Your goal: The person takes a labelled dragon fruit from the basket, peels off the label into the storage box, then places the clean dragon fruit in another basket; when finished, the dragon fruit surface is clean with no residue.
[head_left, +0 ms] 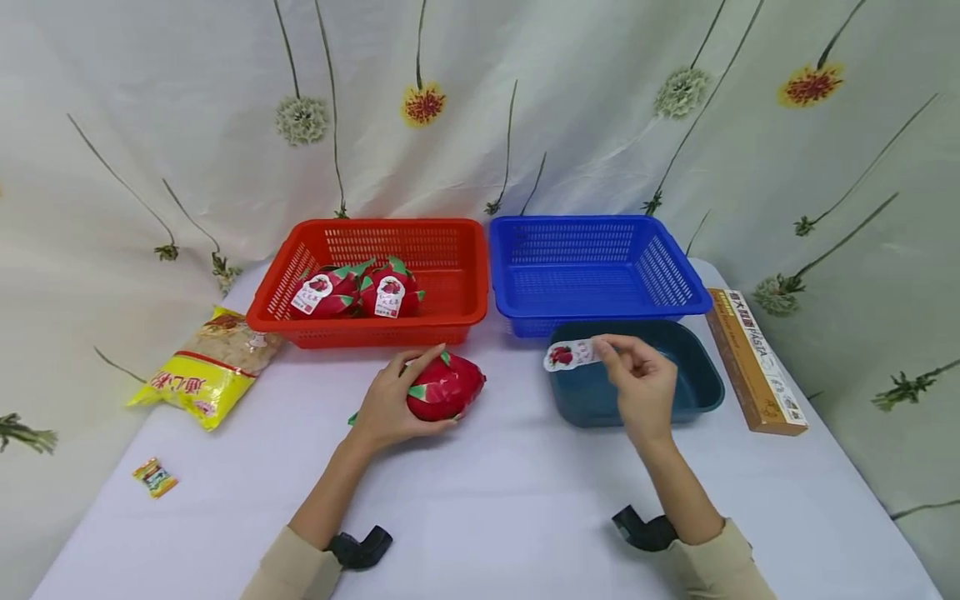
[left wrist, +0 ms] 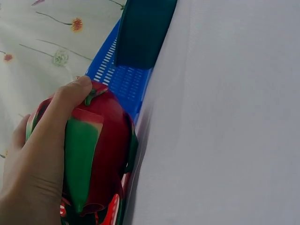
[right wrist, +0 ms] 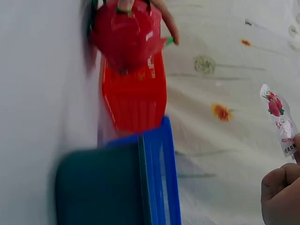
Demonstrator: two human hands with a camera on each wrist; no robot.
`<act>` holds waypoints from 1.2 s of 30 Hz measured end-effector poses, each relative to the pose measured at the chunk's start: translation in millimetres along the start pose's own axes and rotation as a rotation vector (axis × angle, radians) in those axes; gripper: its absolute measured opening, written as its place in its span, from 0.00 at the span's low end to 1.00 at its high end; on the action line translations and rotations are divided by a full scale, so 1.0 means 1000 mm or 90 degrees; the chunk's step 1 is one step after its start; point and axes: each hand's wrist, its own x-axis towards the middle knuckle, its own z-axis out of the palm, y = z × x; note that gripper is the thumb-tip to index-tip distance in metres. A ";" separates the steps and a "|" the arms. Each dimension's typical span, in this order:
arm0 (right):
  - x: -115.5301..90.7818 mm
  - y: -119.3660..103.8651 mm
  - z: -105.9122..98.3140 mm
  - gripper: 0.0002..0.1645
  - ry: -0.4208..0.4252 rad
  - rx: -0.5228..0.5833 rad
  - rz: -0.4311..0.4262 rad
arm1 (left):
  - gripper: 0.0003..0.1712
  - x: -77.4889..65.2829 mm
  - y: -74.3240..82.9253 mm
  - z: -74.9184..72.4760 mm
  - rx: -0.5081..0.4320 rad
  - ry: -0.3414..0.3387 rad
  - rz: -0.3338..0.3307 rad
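Observation:
My left hand [head_left: 395, 406] grips a red dragon fruit [head_left: 448, 387] with green scales, in front of the red basket. In the left wrist view the thumb lies along the dragon fruit [left wrist: 110, 150]. Between thumb and fingers, my right hand [head_left: 643, 385] pinches a white sticker [head_left: 568, 356] printed with a red fruit, held over the dark teal bin [head_left: 701, 367]. The right wrist view shows the sticker [right wrist: 280, 119] at its right edge. Inside the red basket [head_left: 367, 333] sit two more dragon fruits [head_left: 341, 293], each bearing a similar white label.
To the right of the red basket stands a blue basket [head_left: 600, 287]. A brown pasta box [head_left: 756, 362] lies right of the teal bin. At the left are a yellow bag of pasta [head_left: 213, 362] and a small snack packet [head_left: 155, 477]. A flowered cloth hangs behind.

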 end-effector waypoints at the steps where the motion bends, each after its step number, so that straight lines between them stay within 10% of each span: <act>1: 0.004 -0.001 -0.010 0.09 0.008 -0.028 0.011 | 0.57 -0.001 0.000 0.000 -0.001 0.000 -0.002; 9: 0.031 0.007 -0.059 0.10 -0.078 -0.260 0.071 | 0.57 0.000 -0.004 -0.001 0.003 0.002 -0.009; 15: 0.047 0.073 -0.082 0.17 -0.209 -0.340 0.093 | 0.58 0.000 -0.003 -0.002 -0.006 -0.002 -0.009; 23: 0.062 0.091 -0.072 0.12 -0.388 -0.433 0.104 | 0.58 0.000 -0.001 0.001 -0.014 -0.005 -0.011; 36: 0.060 0.112 -0.063 0.17 -0.489 -0.520 0.132 | 0.58 -0.002 0.001 0.000 -0.007 -0.006 -0.009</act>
